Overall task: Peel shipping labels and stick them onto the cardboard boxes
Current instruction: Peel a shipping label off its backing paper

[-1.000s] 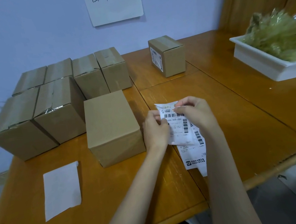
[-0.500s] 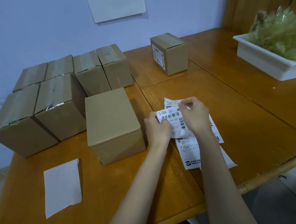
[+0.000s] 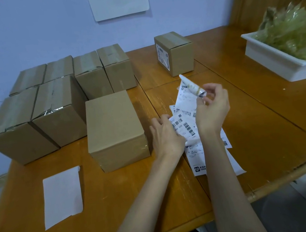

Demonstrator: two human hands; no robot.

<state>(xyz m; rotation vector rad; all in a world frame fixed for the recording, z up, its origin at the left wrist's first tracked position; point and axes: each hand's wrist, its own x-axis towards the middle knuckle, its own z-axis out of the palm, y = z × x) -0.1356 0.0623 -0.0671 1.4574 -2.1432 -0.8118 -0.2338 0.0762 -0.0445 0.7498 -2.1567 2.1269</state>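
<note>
A strip of white shipping labels (image 3: 186, 124) with barcodes lies on the wooden table (image 3: 260, 130), partly under my arms. My left hand (image 3: 164, 136) holds the strip down at its left edge. My right hand (image 3: 211, 106) pinches a label's peeled, curling end (image 3: 190, 85) and lifts it up and away from the backing. A plain cardboard box (image 3: 113, 128) stands just left of my left hand, with no label showing on the faces in view. One box (image 3: 175, 52) at the back carries a label on its left face.
Several taped cardboard boxes (image 3: 55, 99) are grouped at the back left. A blank white backing sheet (image 3: 61, 196) lies at the near left. A white tray (image 3: 275, 60) filled with crumpled yellowish film sits at the right. The table's front edge runs below my arms.
My right hand has pulled the label's end up and to the right, so the label now curls away from the backing. My left hand stays on the strip.
</note>
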